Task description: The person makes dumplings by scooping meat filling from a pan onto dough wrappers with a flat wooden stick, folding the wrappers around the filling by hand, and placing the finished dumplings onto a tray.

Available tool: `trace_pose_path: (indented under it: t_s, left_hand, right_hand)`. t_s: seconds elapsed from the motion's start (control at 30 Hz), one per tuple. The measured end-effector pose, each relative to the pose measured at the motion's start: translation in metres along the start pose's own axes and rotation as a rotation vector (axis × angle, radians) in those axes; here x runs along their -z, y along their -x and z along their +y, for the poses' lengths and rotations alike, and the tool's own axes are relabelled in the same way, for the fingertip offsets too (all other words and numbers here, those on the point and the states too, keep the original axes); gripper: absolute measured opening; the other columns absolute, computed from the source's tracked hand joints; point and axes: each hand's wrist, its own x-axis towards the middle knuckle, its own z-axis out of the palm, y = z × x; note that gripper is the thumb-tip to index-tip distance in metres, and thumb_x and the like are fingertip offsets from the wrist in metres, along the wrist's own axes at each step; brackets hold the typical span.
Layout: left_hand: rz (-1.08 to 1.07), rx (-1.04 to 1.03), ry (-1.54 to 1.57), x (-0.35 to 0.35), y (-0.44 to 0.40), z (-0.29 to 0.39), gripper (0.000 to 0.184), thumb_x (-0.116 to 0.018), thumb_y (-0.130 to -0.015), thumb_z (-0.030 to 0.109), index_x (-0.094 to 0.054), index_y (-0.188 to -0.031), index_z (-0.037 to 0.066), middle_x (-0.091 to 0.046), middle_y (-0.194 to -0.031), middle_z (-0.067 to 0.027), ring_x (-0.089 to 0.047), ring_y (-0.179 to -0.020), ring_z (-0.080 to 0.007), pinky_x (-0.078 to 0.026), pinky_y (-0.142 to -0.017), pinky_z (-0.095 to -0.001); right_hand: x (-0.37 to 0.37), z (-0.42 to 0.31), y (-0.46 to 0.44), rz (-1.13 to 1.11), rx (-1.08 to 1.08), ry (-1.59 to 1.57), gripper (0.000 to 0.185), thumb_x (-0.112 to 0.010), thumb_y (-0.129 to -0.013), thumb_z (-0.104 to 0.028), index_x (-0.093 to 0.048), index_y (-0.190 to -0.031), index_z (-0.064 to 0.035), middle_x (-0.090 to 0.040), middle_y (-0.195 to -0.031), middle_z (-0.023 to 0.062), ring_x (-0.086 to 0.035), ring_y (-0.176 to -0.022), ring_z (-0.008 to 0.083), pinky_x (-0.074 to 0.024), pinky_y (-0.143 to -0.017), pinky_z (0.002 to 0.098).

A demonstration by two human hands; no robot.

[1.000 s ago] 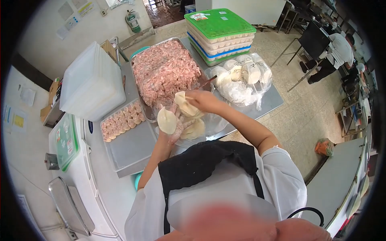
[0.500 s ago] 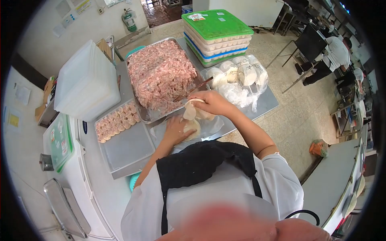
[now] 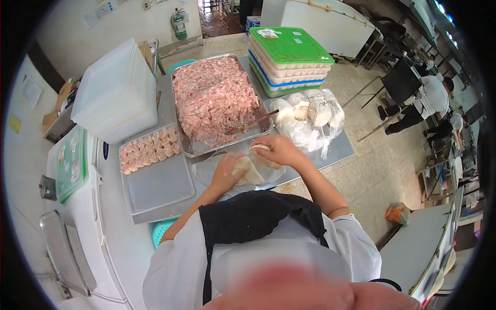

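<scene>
- Left hand low over the near edge of the desk, fingers against a pale dough round; blurred, cannot tell whether they clamp it or only rest on it
- Right hand just beside it, thumb and fingers together on the edge of another dough piece; more pale dough shows below
- Clear plastic under and around both hands
- Metal pan just beyond the hands, heaped with pink minced meat; a thin dark stick leans over its right side
- Shallow plastic tray to the left; small filled pieces sit in close rows at its far end
- Progress, as judged: those rows take up well under half the tray, so most of it is left to fill; the heap of meat is large
- Tall stack of translucent trays behind the shallow one
- Loaded trays under a green lid at the desk's far side
- Knotted plastic bag of pale rounds right of the pan
- Another person bends at work, well apart
</scene>
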Motion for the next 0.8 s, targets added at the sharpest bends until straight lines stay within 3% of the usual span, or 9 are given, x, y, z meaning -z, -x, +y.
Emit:
trace_pose_path:
  t_s: [0.07,0.17,0.37,0.47,0.5,0.6,0.63,0.73,0.8]
  left_hand:
    - [-0.034,0.666,1.400,-0.002,-0.011,0.002,0.075,-0.047,-0.086,0.065,-0.039,-0.142,0.015,-0.044,-0.138,-0.0177,-0.046,-0.122,-0.0313,-0.037,-0.100,-0.0483]
    - [-0.165,0.605,1.988,0.038,-0.021,0.031,0.086,-0.029,-0.085,0.076,-0.036,-0.143,0.014,-0.042,-0.141,-0.0143,-0.046,-0.124,-0.0286,-0.035,-0.103,-0.0500]
    - [-0.291,0.252,2.289,0.070,-0.022,0.035,0.096,-0.028,-0.082,0.080,-0.029,-0.145,0.008,-0.037,-0.145,-0.0144,-0.037,-0.134,-0.0312,-0.027,-0.110,-0.0532]
    - [-0.074,0.489,2.569,0.060,-0.021,0.029,0.101,-0.034,-0.078,0.083,-0.027,-0.146,0.009,-0.033,-0.146,-0.0196,-0.035,-0.134,-0.0350,-0.027,-0.108,-0.0588]
    - [-0.063,0.489,2.574,0.060,-0.022,0.033,0.101,-0.034,-0.078,0.083,-0.027,-0.146,0.009,-0.033,-0.146,-0.0196,-0.035,-0.134,-0.0350,-0.027,-0.108,-0.0588]
    - [-0.200,0.360,2.357,0.066,-0.023,0.042,0.101,-0.034,-0.078,0.082,-0.028,-0.145,0.007,-0.031,-0.148,-0.0188,-0.035,-0.134,-0.0364,-0.025,-0.109,-0.0592]
    - [-0.100,0.456,2.286,0.068,-0.020,0.044,0.103,-0.032,-0.077,0.083,-0.026,-0.146,0.007,-0.030,-0.148,-0.0183,-0.035,-0.134,-0.0354,-0.025,-0.110,-0.0583]
    - [-0.082,0.547,2.183,0.077,-0.007,0.042,0.105,-0.026,-0.078,0.085,-0.020,-0.148,0.008,-0.030,-0.149,-0.0154,-0.037,-0.134,-0.0323,-0.029,-0.108,-0.0543]
    - [-0.229,0.351,2.092,0.078,0.003,0.031,0.102,-0.022,-0.080,0.083,-0.016,-0.150,0.009,-0.029,-0.150,-0.0135,-0.039,-0.132,-0.0315,-0.033,-0.105,-0.0517]
  right_hand:
    - [-0.003,-0.019,0.000,0.079,0.095,0.039,0.024,-0.062,-0.086,-0.029,-0.066,-0.103,-0.0126,-0.067,-0.097,0.0131,-0.064,-0.086,0.0332,-0.0511,-0.075,0.0413]
    - [-0.027,-0.047,-0.006,0.070,0.270,0.042,0.027,-0.059,-0.088,-0.030,-0.064,-0.110,-0.0149,-0.066,-0.105,0.0119,-0.064,-0.090,0.0327,-0.0513,-0.077,0.0413]
    - [-0.027,-0.027,-0.033,0.052,0.188,0.087,0.030,-0.056,-0.089,-0.022,-0.059,-0.118,-0.0154,-0.061,-0.098,0.0138,-0.060,-0.087,0.0350,-0.0504,-0.075,0.0436]
    - [-0.055,-0.034,-0.028,0.064,0.336,0.189,0.032,-0.056,-0.089,-0.021,-0.058,-0.119,-0.0135,-0.057,-0.093,0.0151,-0.060,-0.086,0.0353,-0.0498,-0.075,0.0445]
    - [-0.065,-0.045,-0.025,0.042,0.519,0.239,0.034,-0.055,-0.089,-0.024,-0.057,-0.120,-0.0119,-0.056,-0.091,0.0155,-0.060,-0.087,0.0353,-0.0497,-0.074,0.0445]
    - [-0.067,-0.064,-0.029,-0.150,0.375,0.346,0.032,-0.056,-0.084,-0.014,-0.061,-0.116,-0.0147,-0.060,-0.095,0.0159,-0.060,-0.085,0.0355,-0.0500,-0.076,0.0453]
    - [-0.062,-0.061,-0.039,-0.132,0.097,0.120,0.029,-0.055,-0.086,-0.018,-0.061,-0.114,-0.0132,-0.062,-0.103,0.0172,-0.062,-0.090,0.0350,-0.0503,-0.077,0.0451]
    - [-0.044,-0.016,-0.047,0.093,0.153,0.272,0.029,-0.055,-0.089,-0.027,-0.062,-0.113,-0.0126,-0.066,-0.101,0.0148,-0.065,-0.086,0.0322,-0.0523,-0.071,0.0434]
    - [-0.027,-0.004,-0.041,0.136,0.140,0.416,0.028,-0.057,-0.088,-0.029,-0.064,-0.110,-0.0124,-0.068,-0.094,0.0127,-0.066,-0.080,0.0315,-0.0531,-0.067,0.0425]
